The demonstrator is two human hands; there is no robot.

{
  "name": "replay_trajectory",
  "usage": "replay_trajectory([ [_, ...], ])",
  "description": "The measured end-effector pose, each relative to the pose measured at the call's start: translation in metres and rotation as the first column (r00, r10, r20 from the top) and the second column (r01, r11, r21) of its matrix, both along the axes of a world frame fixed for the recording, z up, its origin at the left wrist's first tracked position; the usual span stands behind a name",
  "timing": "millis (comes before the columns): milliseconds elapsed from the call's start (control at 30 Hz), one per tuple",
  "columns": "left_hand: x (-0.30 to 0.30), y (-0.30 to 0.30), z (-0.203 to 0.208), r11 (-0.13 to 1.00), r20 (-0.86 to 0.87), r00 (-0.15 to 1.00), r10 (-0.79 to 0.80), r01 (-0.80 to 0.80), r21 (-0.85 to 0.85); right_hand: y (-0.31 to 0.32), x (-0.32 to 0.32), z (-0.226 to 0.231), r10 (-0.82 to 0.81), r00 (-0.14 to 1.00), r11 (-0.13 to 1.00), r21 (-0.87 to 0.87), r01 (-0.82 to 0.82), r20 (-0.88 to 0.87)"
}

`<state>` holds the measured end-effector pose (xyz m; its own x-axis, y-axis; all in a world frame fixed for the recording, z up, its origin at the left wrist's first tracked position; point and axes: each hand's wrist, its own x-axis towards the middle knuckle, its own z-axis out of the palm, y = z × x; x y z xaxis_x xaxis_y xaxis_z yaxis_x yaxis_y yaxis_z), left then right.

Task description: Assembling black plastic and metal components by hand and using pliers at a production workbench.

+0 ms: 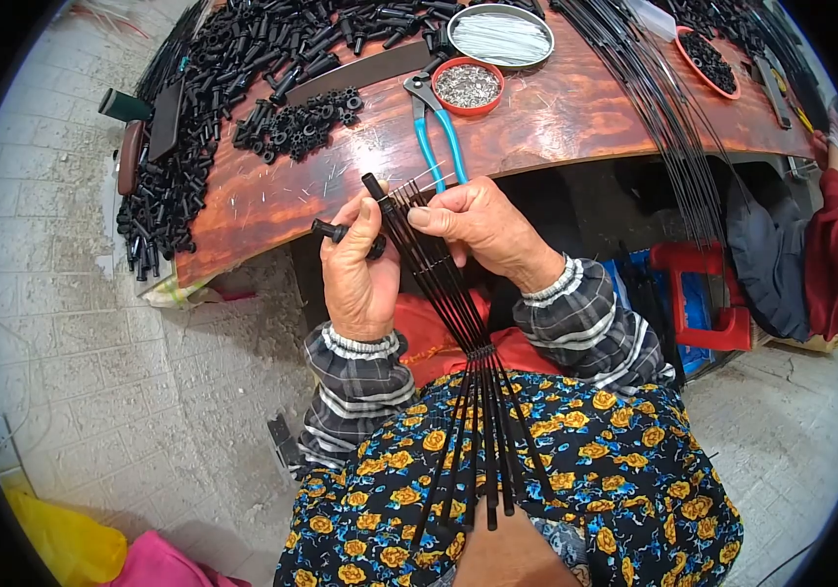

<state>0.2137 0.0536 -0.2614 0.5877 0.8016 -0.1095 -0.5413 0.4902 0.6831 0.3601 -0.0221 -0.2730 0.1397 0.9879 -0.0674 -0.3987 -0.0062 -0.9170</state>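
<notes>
My left hand (358,269) is closed around the top of a bundle of thin black umbrella ribs (453,298) and a short black shaft beside them. A black plastic sleeve (329,231) with a flared end also sits in that hand, sticking out to the left. With thumb and forefinger, my right hand (483,230) pinches at the upper rib ends; the exact piece between the fingers is hidden. The ribs gather at a joint above my lap and fan out below over a flowered apron (595,470). A thin pale wire (436,176) shows near the right fingertips.
On the wooden table (575,108) lie blue-handled pliers (439,132), a red dish of metal bits (468,86), a tin of white strips (500,39) and piled black sleeves (282,44). Long rods (654,108) overhang the edge. A red stool (698,293) and another person's sleeve (837,254) are right.
</notes>
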Motion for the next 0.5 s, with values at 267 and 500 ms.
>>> replay_trajectory([
  [267, 0.006, -0.003, 0.003, 0.997, -0.058, 0.996, 0.074, -0.075, -0.014, -0.004, -0.002, 0.005, -0.028, 0.992, 0.999, -0.031, 0.032, 0.121],
  [500, -0.001, -0.001, -0.001, 1.0, 0.04, 0.999, -0.017, 0.016, 0.024, 0.0, -0.003, 0.009, 0.03, 0.993, 0.999, -0.021, -0.028, 0.117],
])
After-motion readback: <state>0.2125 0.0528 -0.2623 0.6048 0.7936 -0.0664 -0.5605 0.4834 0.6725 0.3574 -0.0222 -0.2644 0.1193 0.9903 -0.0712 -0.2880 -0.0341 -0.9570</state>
